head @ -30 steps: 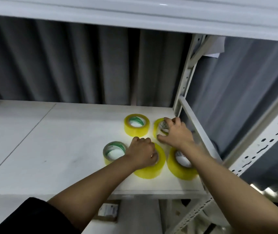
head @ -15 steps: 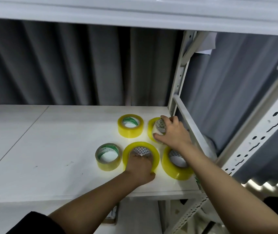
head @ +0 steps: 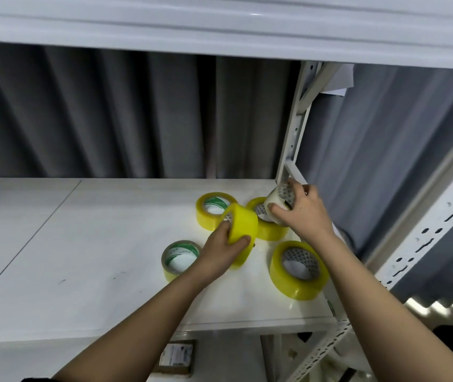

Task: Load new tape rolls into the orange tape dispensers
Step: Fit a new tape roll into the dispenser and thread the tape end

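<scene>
Off the shelf (head: 82,257): both rolls (each gripped) lifted.

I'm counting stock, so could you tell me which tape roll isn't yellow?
The pale whitish roll in the right hand; every other roll, including the left hand's, is yellow.

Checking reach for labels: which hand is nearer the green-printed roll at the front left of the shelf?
Left. The left hand grips a yellow roll just right of the green-printed roll. The right hand is farther back right, holding a pale roll.
</scene>
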`<state>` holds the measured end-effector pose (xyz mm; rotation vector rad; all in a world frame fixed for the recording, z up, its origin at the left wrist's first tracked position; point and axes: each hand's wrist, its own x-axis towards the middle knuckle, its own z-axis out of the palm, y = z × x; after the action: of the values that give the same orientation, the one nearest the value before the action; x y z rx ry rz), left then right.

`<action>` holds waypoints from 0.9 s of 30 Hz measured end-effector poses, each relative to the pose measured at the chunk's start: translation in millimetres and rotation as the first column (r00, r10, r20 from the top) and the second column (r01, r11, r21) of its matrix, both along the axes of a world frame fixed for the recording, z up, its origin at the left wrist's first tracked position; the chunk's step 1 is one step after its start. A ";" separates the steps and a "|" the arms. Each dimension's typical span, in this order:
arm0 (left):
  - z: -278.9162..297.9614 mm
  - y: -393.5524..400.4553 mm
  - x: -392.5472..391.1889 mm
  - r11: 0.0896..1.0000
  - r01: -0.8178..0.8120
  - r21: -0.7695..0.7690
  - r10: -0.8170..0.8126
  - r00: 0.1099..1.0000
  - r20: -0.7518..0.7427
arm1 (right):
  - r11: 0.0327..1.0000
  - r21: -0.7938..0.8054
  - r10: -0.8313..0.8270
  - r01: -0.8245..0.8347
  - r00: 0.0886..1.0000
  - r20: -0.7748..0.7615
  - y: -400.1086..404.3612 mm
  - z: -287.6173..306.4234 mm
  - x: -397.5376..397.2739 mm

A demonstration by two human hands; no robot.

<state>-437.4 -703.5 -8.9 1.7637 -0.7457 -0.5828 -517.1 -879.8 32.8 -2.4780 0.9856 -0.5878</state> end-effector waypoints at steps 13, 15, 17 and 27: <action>16.8 38.0 10.7 0.937 -0.046 -0.346 -0.028 0.978 -0.206 | 0.963 0.061 0.268 -0.262 0.954 -0.136 36.9 -29.9 -5.1; 18.2 39.0 13.5 0.935 -0.068 -0.347 -0.015 0.972 -0.232 | 0.953 0.019 0.300 -0.303 0.933 -0.200 45.9 -37.2 -1.9; 18.6 39.8 17.1 0.937 -0.083 -0.341 -0.008 0.966 -0.257 | 0.943 -0.019 0.318 -0.333 0.915 -0.248 52.6 -43.4 2.1; 27.2 42.4 16.3 0.931 -0.228 -0.284 0.078 0.886 -0.456 | 0.899 -0.200 0.261 -0.389 0.844 -0.468 74.6 -72.3 7.4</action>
<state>-421.1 -661.2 18.3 1.2981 -0.3532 -0.6722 -509.7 -805.2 -39.5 -3.0341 0.6125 -0.0639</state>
